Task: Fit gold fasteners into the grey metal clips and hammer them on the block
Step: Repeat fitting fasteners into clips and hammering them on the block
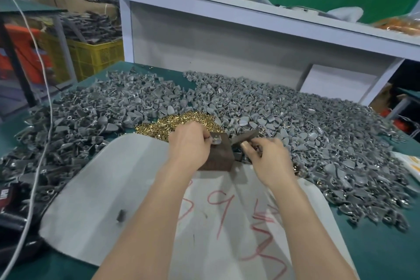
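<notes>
On top of the dark brown rectangular block (219, 158), fingertips of the left hand (189, 143) pinch a small grey metal clip (216, 139). The right hand (269, 158) is curled round a dark flat-headed metal hammer (246, 137). I'd hold the clip flat, keep the fingertips off the strike spot, and use short square taps (no big swings). The clip looks flat, its long axis left-right, pointing toward the hammer, but it's blurry. The heap of small gold fasteners (181, 121) is just behind.
</notes>
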